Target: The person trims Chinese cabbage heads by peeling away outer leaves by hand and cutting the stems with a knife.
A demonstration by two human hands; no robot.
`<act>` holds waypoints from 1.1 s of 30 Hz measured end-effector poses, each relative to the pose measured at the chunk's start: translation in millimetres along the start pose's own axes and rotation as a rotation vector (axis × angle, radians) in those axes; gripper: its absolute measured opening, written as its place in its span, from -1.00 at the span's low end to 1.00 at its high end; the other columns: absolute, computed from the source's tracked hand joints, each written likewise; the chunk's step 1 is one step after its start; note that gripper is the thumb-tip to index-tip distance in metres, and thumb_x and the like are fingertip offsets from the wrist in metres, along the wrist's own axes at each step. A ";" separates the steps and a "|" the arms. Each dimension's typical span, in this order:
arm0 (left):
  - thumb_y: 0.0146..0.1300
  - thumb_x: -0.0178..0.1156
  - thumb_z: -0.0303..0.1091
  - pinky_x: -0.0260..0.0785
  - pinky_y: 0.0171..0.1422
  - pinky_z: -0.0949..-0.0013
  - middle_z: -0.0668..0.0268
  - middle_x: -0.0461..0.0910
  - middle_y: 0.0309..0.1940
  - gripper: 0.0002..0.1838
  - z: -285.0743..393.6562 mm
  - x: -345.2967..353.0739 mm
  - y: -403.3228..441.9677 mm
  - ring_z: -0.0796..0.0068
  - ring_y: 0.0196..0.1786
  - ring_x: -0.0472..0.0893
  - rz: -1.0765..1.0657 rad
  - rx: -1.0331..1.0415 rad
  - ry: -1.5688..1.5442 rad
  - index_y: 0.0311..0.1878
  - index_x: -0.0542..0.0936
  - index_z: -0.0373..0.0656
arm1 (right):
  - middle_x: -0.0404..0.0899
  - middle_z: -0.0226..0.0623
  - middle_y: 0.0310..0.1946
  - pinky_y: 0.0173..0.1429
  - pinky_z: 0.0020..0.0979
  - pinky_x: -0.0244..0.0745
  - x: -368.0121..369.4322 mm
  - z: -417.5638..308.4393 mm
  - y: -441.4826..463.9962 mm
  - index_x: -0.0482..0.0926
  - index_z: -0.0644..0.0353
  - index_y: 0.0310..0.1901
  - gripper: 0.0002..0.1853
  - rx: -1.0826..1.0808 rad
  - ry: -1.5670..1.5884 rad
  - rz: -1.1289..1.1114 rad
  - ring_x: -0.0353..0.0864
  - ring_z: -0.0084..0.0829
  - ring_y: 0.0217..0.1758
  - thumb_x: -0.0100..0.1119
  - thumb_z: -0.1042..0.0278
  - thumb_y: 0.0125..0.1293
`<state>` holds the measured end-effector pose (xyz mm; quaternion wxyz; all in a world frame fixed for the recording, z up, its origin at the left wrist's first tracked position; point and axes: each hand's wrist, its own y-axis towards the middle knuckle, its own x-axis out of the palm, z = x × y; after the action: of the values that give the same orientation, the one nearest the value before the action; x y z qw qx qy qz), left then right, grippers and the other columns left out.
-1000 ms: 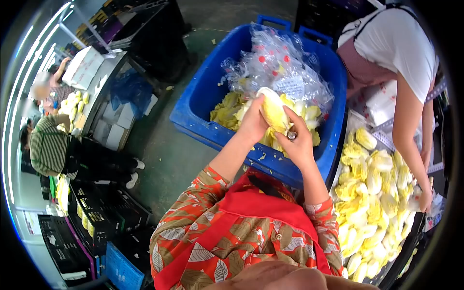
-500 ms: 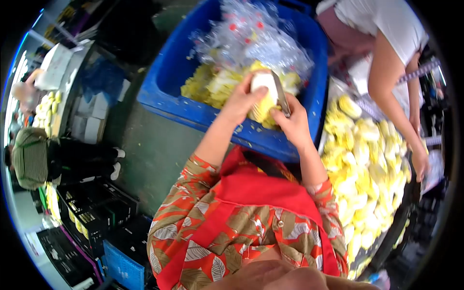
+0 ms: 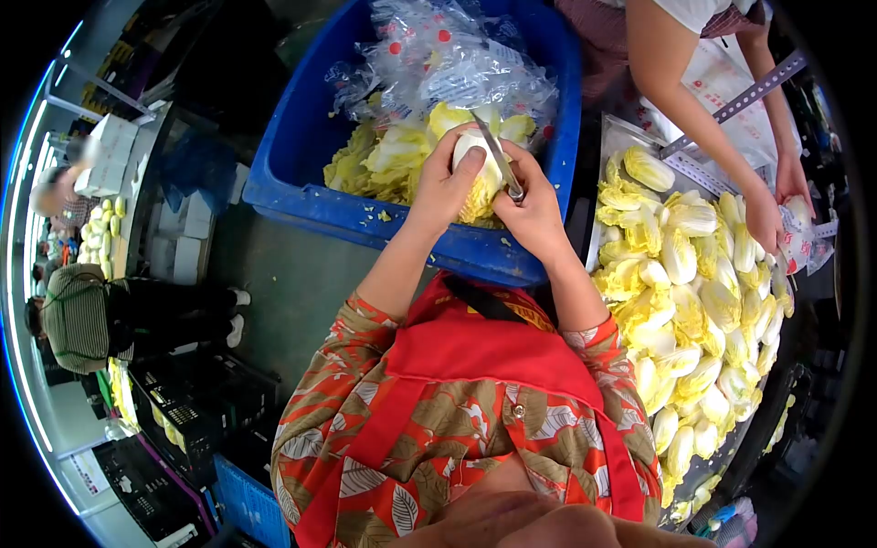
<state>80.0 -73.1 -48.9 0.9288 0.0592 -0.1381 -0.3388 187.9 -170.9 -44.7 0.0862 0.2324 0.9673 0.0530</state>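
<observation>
My left hand (image 3: 445, 183) is wrapped round a pale yellow-white cabbage (image 3: 478, 196), with its white base end pointing up and away from me. In my right hand (image 3: 533, 203) is a knife (image 3: 494, 150), its blade lying along the right side of the cabbage's base. Both hands are over the near part of a blue bin (image 3: 411, 239). Loose yellow leaves (image 3: 398, 155) and crumpled clear plastic bags with red dots (image 3: 448, 64) fill part of the bin.
Many cabbages (image 3: 681, 310) are heaped on a table at the right, where a co-worker's hands (image 3: 769, 217) hold a printed plastic bag (image 3: 800, 239). At the left are another person (image 3: 78, 315), black crates (image 3: 196, 402) and a blue crate (image 3: 245, 502).
The knife blade, hardly visible at first, is now against the cabbage's base, which has turned upright. The view has shifted, and the co-worker's hands now hold the bag near the heap's right edge.
</observation>
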 end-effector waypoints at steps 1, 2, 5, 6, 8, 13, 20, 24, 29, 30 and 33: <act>0.36 0.07 -0.28 0.33 0.05 0.50 0.32 0.52 -0.09 -0.62 1.1 -2.3 -1.7 0.60 -0.08 0.47 0.019 0.019 0.074 0.17 0.43 -0.24 | 0.56 -0.30 -0.32 -0.27 -0.47 0.44 2.0 -0.5 0.9 0.36 0.11 0.24 -0.39 -0.001 0.010 -0.007 0.52 -0.55 -0.34 0.13 0.51 0.05; 0.36 0.07 -0.28 0.33 0.05 0.50 0.32 0.52 -0.09 -0.62 2.5 -4.5 -3.7 0.60 -0.08 0.47 0.028 0.018 0.082 0.17 0.43 -0.24 | 0.57 -0.25 -0.33 -0.27 -0.43 0.46 3.9 -2.0 2.1 0.37 0.06 0.23 -0.38 -0.008 -0.071 0.001 0.54 -0.46 -0.37 0.11 0.52 0.04; 0.35 0.08 -0.31 0.32 0.04 0.52 0.33 0.52 -0.11 -0.63 9.3 -10.9 -9.4 0.62 -0.08 0.46 0.066 -0.009 0.105 0.17 0.44 -0.25 | 0.58 -0.15 -0.34 -0.27 -0.35 0.48 9.8 -14.5 2.0 0.38 -0.02 0.22 -0.37 -0.010 -0.201 -0.003 0.58 -0.29 -0.41 0.09 0.53 0.01; 0.35 0.07 -0.30 0.32 0.04 0.52 0.33 0.53 -0.11 -0.63 13.1 -13.0 -11.5 0.63 -0.08 0.46 0.051 -0.008 0.111 0.17 0.43 -0.25 | 0.58 -0.11 -0.35 -0.26 -0.32 0.48 11.4 -17.6 1.9 0.39 -0.05 0.22 -0.36 -0.001 -0.253 -0.002 0.59 -0.20 -0.43 0.07 0.53 0.00; 0.36 0.07 -0.30 0.32 0.04 0.53 0.34 0.53 -0.12 -0.63 16.7 -18.3 -15.3 0.63 -0.08 0.45 0.042 -0.007 0.118 0.17 0.43 -0.25 | 0.58 -0.11 -0.36 -0.26 -0.31 0.48 14.7 -18.3 2.3 0.39 -0.05 0.22 -0.36 -0.013 -0.280 -0.008 0.59 -0.19 -0.43 0.07 0.54 -0.01; 0.40 0.01 -0.28 0.32 0.06 0.53 0.35 0.53 -0.09 -0.63 19.3 -29.6 -15.3 0.64 -0.07 0.46 0.020 -0.017 0.062 0.18 0.43 -0.26 | 0.60 -0.12 -0.35 -0.24 -0.29 0.49 22.2 -17.8 7.5 0.39 -0.09 0.22 -0.35 -0.041 -0.254 -0.021 0.60 -0.19 -0.41 0.06 0.54 -0.01; 0.44 -0.18 0.03 0.45 0.05 0.39 0.19 0.55 -0.07 -0.43 40.8 -45.2 -15.6 0.42 -0.04 0.57 -0.102 -0.289 -0.297 0.30 0.32 -0.24 | 0.62 -0.15 -0.33 -0.19 -0.32 0.50 11.4 -4.3 27.8 0.52 -0.06 0.10 -0.47 -0.103 -0.291 -0.046 0.62 -0.20 -0.35 0.09 0.52 0.01; 0.36 -0.19 0.21 0.55 -0.18 0.24 0.18 0.52 -0.34 -0.23 30.5 -74.6 -7.3 0.26 -0.25 0.60 -0.361 -0.308 -0.888 0.35 0.18 -0.30 | 0.63 -0.09 -0.32 -0.10 -0.23 0.51 -8.4 -10.5 37.7 0.59 -0.01 -0.01 -0.58 -0.078 -0.621 -0.030 0.62 -0.11 -0.24 0.13 0.47 0.03; 0.36 -0.12 0.17 0.52 0.01 0.10 0.16 0.53 -0.25 -0.30 31.1 -84.2 3.1 0.20 -0.06 0.56 -0.141 -0.353 -0.868 0.28 0.27 -0.30 | 0.65 -0.14 -0.22 -0.15 -0.36 0.50 4.0 -14.4 35.7 0.52 0.08 0.12 -0.49 -0.106 -0.431 0.109 0.64 -0.30 -0.28 0.29 0.36 0.05; 0.37 -0.13 0.15 0.48 0.07 0.04 0.16 0.53 -0.19 -0.33 29.0 -77.4 6.7 0.18 -0.04 0.56 -0.002 -0.362 -0.771 0.25 0.30 -0.29 | 0.63 -0.26 -0.17 -0.16 -0.47 0.47 14.4 -16.0 32.0 0.51 0.11 0.14 -0.45 -0.054 -0.218 0.090 0.60 -0.47 -0.27 0.36 0.28 0.05; 0.42 -0.15 0.05 0.33 0.26 0.01 0.15 0.51 0.00 -0.46 19.1 -73.1 14.3 0.18 0.09 0.51 0.082 -0.372 -0.729 0.18 0.34 -0.25 | 0.59 -0.30 -0.08 -0.06 -0.55 0.42 45.4 -45.2 14.8 0.43 0.21 0.19 -0.34 -0.174 -0.167 -0.072 0.54 -0.56 -0.14 0.42 0.29 0.00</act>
<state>29.6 -15.3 -43.7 0.8267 -0.2392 -0.3966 -0.3194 146.0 -139.7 -4.7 0.1883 0.1927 0.9563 0.1139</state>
